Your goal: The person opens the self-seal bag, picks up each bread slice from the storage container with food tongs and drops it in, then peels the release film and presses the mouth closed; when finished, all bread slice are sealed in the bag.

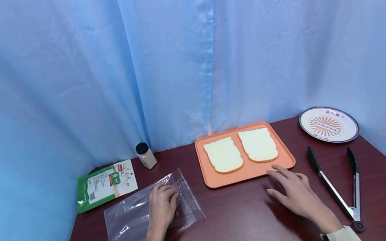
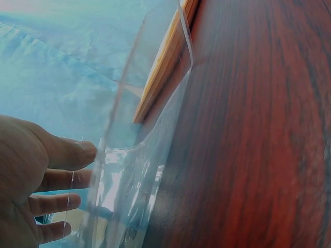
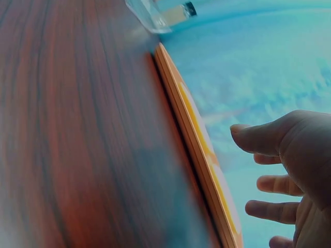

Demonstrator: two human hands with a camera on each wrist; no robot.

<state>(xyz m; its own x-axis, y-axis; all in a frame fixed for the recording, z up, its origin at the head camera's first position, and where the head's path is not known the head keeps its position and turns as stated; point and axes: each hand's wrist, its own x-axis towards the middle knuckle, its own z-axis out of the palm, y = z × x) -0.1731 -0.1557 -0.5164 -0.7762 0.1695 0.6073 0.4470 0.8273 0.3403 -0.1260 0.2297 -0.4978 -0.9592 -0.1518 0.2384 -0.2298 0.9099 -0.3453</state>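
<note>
My left hand (image 1: 163, 206) is over a clear plastic bag (image 1: 128, 239) at the left of the table. In the left wrist view, its thumb and index finger pinch the film of the bag, which stands up from the table there. The other fingers are spread behind the film. My right hand (image 1: 296, 192) hovers at the near right corner of an orange tray (image 1: 209, 181), its fingers loosely spread and holding nothing. Two slices of bread (image 1: 224, 156) lie side by side on the tray.
A green and white packet (image 1: 105, 185) and a black-capped shaker jar (image 1: 146, 156) stand at the back left. Tongs (image 1: 335, 194) lie spread to the right of my right hand. Behind them sits a patterned plate (image 1: 349, 127). Blue curtains (image 1: 173, 55) enclose the table (image 1: 236, 233).
</note>
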